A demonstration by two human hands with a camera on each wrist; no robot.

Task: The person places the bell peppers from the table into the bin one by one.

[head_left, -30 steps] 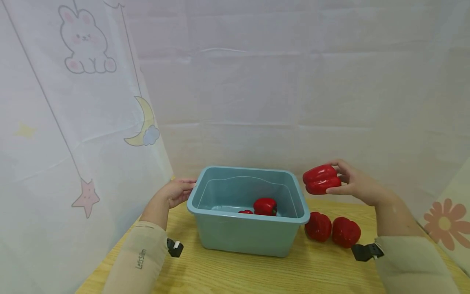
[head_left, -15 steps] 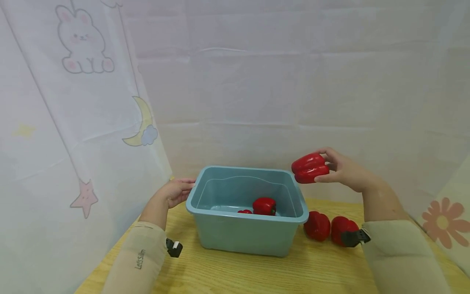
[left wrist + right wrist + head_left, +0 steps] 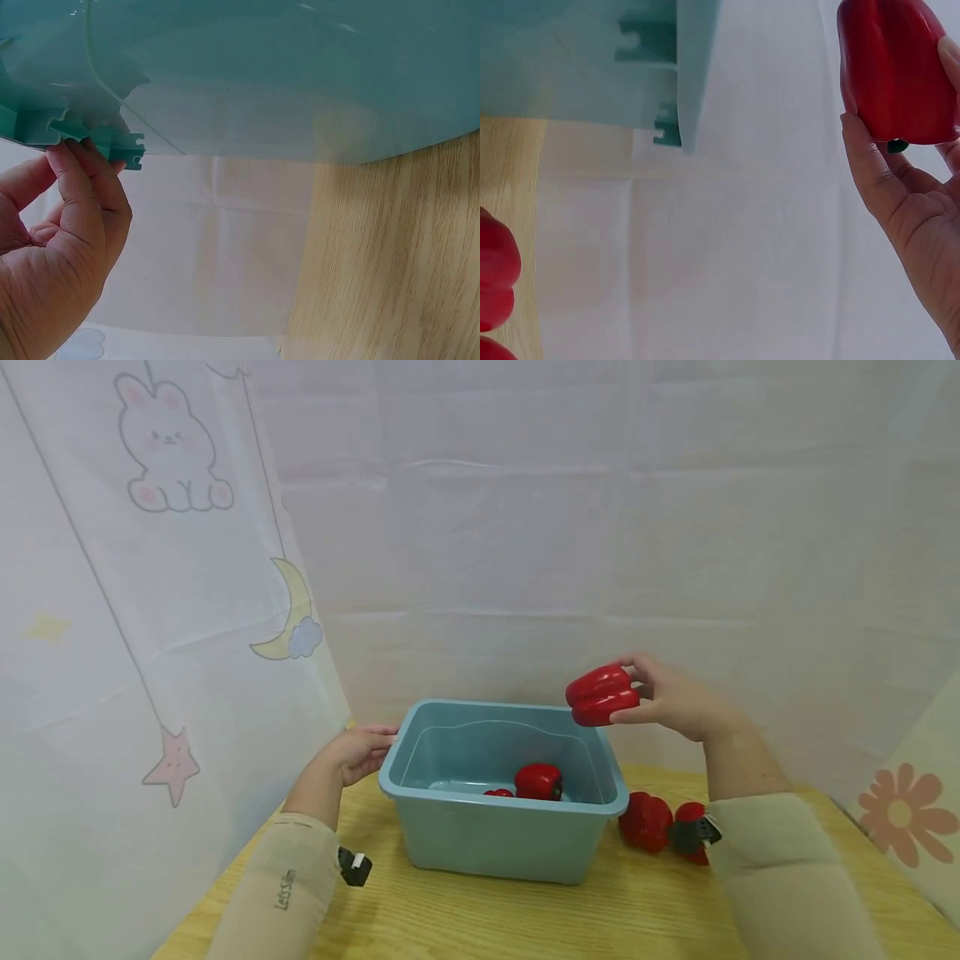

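Observation:
My right hand (image 3: 667, 697) grips a red bell pepper (image 3: 602, 694) in the air above the right rear corner of a teal plastic bin (image 3: 504, 839). The right wrist view shows the same pepper (image 3: 896, 71) held between thumb and fingers, with the bin's rim (image 3: 694, 75) to its left. My left hand (image 3: 360, 750) holds the bin's left rim; in the left wrist view its fingers (image 3: 82, 191) curl under the rim's lip (image 3: 90, 135). Inside the bin lie one red pepper (image 3: 538, 781) and part of another (image 3: 498, 792).
Two more red peppers (image 3: 648, 821) (image 3: 688, 818) sit on the wooden table (image 3: 525, 914) right of the bin, one partly behind my right sleeve. White fabric walls with cartoon prints close in the back and the sides.
My right hand has carried the pepper up and to the left, from beside the bin to above its right rear corner. The left hand has stayed on the rim.

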